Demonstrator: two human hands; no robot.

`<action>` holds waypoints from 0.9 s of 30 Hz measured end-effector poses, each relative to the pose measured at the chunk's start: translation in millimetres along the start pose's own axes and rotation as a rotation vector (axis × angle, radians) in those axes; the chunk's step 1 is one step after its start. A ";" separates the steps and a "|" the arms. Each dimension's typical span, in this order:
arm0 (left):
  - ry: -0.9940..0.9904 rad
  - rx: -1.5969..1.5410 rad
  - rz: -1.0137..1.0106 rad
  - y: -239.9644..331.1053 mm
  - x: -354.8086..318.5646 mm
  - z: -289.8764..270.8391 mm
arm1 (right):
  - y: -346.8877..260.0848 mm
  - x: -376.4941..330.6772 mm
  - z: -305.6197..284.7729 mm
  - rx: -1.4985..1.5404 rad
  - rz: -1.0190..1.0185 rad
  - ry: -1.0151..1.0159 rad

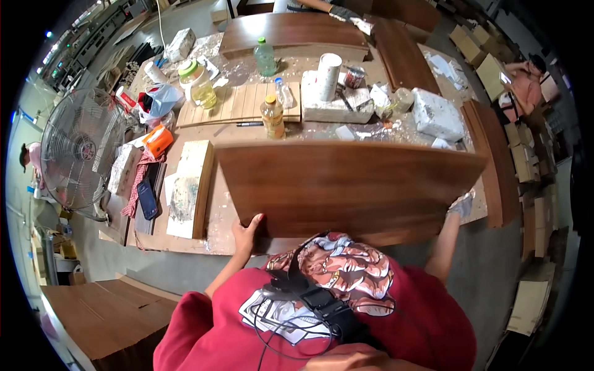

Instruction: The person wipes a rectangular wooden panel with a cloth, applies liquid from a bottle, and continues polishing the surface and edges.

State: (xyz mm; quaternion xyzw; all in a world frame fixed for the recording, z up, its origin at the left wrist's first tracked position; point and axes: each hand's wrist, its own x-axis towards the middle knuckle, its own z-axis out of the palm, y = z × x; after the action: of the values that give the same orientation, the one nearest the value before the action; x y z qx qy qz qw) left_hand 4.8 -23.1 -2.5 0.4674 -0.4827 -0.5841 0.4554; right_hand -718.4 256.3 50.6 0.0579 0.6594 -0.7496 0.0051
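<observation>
A wide brown wood-grain panel (pixel 346 191) stands tilted on edge at the near side of the worktable (pixel 218 204), its broad face toward me. My bare left hand (pixel 246 232) grips its lower left edge, the thumb lying on the face and the other fingers mostly hidden. At the right edge, my right hand (pixel 461 203), in a pale glove, holds the panel near its lower corner. The panel hides part of the tabletop behind it, and its surface is slightly blurred.
Foam blocks (pixel 438 114), an amber bottle (pixel 272 116), a green bottle (pixel 264 57) and a jug (pixel 198 86) crowd the table. More brown panels (pixel 294 32) lie at the back. A fan (pixel 83 148) stands left. Across the table, a co-worker's gloved hand (pixel 344 13) holds a white cloth.
</observation>
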 end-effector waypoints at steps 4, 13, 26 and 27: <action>0.094 0.169 -0.100 28.1 -17.2 5.4 | -3.8 -10.1 21.9 -0.275 0.034 0.022; 0.002 0.534 -0.233 11.6 -6.9 -14.9 | 34.6 -3.8 -19.9 -0.470 0.057 -0.023; -0.163 1.003 -0.420 18.8 -8.3 -44.8 | 29.7 -58.4 -3.4 -0.484 -0.011 -0.114; -0.213 1.117 -0.406 28.6 -6.4 -44.0 | 30.3 -59.1 -3.1 -0.556 -0.032 -0.099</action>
State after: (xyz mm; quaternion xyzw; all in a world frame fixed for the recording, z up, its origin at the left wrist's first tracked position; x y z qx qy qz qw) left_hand 51.5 -26.3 22.2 0.6576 -0.6605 -0.3611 -0.0304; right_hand -656.9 251.3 25.8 0.0073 0.8395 -0.5417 0.0412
